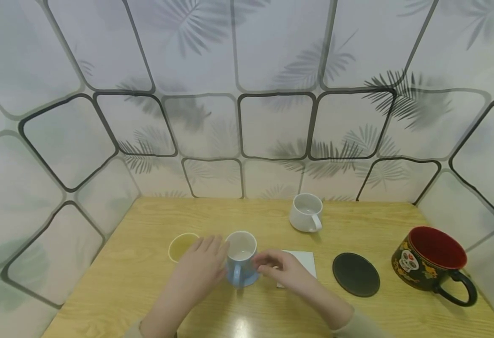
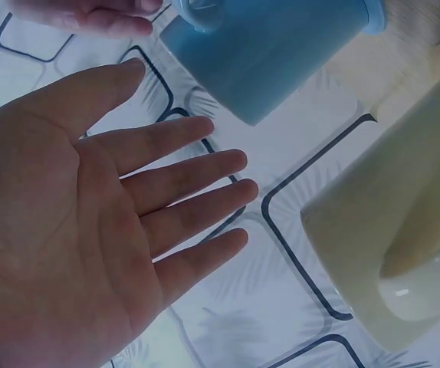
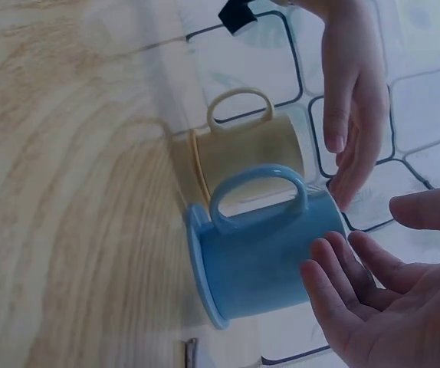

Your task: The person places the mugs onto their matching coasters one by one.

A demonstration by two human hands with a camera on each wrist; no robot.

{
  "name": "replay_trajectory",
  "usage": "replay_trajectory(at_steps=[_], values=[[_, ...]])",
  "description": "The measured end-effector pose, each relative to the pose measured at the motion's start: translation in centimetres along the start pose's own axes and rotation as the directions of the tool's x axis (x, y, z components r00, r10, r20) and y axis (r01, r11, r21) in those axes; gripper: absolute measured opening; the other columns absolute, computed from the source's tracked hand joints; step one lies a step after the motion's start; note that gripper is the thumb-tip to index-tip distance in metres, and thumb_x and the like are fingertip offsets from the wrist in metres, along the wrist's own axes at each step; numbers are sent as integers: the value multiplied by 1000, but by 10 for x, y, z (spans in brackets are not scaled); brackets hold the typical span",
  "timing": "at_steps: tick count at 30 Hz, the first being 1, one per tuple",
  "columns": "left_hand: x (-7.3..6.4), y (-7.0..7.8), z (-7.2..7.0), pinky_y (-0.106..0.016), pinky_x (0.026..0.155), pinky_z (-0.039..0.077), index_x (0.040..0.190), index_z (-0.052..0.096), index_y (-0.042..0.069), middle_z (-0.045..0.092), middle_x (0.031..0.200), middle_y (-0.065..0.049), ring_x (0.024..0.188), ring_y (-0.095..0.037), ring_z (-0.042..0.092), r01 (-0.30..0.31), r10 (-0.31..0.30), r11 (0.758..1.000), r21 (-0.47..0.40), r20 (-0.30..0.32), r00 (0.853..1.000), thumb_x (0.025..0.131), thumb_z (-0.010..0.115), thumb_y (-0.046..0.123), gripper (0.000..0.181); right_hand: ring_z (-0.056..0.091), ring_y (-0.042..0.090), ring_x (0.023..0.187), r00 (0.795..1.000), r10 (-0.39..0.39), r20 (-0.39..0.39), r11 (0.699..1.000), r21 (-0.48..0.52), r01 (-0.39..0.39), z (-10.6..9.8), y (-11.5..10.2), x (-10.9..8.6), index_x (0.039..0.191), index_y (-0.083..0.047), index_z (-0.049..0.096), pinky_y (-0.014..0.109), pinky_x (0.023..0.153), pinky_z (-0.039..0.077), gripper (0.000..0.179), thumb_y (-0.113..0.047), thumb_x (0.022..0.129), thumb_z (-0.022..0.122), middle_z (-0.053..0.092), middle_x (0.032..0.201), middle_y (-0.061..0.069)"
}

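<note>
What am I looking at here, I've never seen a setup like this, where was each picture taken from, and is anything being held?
No machine here, just a person's left hand and right hand. The wide picture comes from a camera on the head, looking forward and down; the two close ones come from cameras on each wrist.

On the wooden table, a blue cup stands on a blue coaster between the hands. A yellow mug is by the left hand; toward the right are a white cup, a white square, a dark round coaster and a skull-patterned mug.

Neither hand holds anything; whether the right one touches the blue cup, I can't tell.
</note>
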State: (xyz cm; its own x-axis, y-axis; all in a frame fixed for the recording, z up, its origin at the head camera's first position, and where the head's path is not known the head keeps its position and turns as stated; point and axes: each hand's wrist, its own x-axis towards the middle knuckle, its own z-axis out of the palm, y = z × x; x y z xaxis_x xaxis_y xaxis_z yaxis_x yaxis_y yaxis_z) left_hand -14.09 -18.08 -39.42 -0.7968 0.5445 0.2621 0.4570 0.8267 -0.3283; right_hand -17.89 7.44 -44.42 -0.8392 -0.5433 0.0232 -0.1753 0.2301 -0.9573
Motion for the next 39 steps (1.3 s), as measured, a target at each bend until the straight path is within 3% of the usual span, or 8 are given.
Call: replay_trajectory(at_steps=[10, 27, 33, 39], values=[[6, 6, -1, -49, 116, 54, 140, 64, 7, 67, 143, -16, 133, -34, 65, 29, -20, 988, -153, 58, 998, 93, 79, 44, 61, 70, 23, 112, 1000, -3, -24, 999, 45, 4, -17, -2, -1, 134, 9, 63, 19, 92, 58, 38, -17, 106, 61, 68, 129, 31], [19, 20, 5, -44, 116, 54, 134, 66, 12, 72, 135, -9, 132, -27, 66, -92, 87, 983, -161, -43, 995, 91, 81, 45, 56, 68, 14, 107, 996, 19, -92, 996, 88, -11, -54, -1, -6, 137, 11, 59, 21, 95, 59, 40, -15, 107, 60, 68, 127, 27], [24, 27, 9, -44, 118, 52, 132, 68, 13, 72, 135, -6, 135, -26, 64, -132, 127, 981, -145, -42, 991, 94, 77, 48, 52, 70, 16, 108, 988, 32, -151, 997, 78, -21, -66, 2, -9, 137, 12, 58, 21, 95, 60, 39, -15, 109, 58, 66, 129, 32], [28, 33, 13, -41, 116, 54, 136, 69, 14, 71, 138, -5, 134, -23, 65, -166, 157, 977, -135, -73, 985, 97, 73, 48, 52, 70, 8, 104, 977, 49, -206, 997, 74, -34, -78, 2, -13, 136, 12, 59, 21, 94, 60, 39, -15, 109, 59, 71, 124, 20]])
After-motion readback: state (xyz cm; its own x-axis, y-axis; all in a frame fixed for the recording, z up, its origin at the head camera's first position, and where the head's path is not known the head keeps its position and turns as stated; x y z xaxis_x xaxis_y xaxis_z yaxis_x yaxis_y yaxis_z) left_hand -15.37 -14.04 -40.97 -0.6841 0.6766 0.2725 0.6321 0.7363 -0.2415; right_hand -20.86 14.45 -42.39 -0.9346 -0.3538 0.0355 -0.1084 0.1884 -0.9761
